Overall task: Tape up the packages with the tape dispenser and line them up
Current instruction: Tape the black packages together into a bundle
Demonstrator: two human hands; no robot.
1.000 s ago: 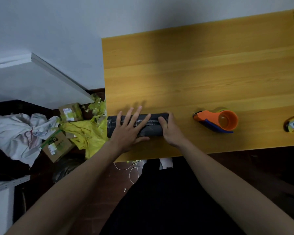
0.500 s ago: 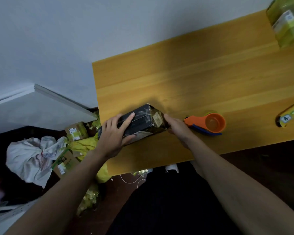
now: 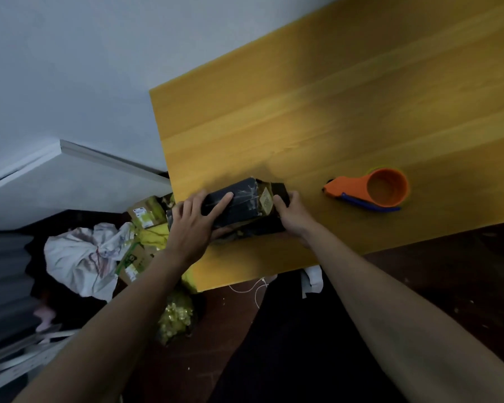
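Note:
A dark, plastic-wrapped package [image 3: 242, 205] with clear tape and a small label sits tilted at the near left corner of the yellow wooden table [image 3: 332, 112]. My left hand [image 3: 192, 225] grips its left end, fingers over the top and thumb underneath. At its right end, my right hand [image 3: 293, 212] curls around the package. The orange tape dispenser [image 3: 373, 190] with a blue handle lies on the table to the right, apart from both hands.
On the floor left of the table lie a crumpled white bag [image 3: 82, 260], small cardboard boxes [image 3: 146, 213] and yellow bags [image 3: 178, 315]. A white wall [image 3: 99, 68] runs behind the table. A white cable [image 3: 253, 289] hangs below the table's near edge.
The package went from lying flat under my hands to being lifted and turned at the table's corner. My view has swung left, so the dispenser appears further right.

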